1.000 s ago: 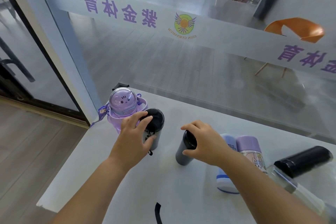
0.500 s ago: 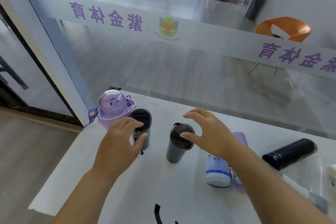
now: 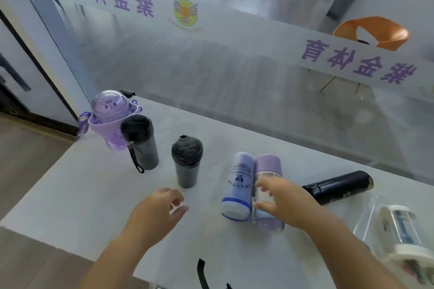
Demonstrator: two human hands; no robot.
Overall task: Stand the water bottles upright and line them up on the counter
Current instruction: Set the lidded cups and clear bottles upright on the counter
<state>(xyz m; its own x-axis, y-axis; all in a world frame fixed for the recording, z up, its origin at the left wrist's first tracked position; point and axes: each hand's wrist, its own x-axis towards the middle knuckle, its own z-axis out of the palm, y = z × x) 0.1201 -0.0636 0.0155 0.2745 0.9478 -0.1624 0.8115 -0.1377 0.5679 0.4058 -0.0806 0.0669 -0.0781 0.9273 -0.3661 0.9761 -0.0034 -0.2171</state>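
Left hand [image 3: 155, 213] now off the strapped bottle [image 3: 143, 148], loose, empty; right hand [image 3: 281, 199] around lying lilac bottle [image 3: 269, 165]

I'm looking into a sports club lobby: a glass partition [image 3: 211, 65], its frosted band [image 3: 234, 19] with purple club lettering, a winged logo [image 3: 185, 13], a white counter [image 3: 94, 195].
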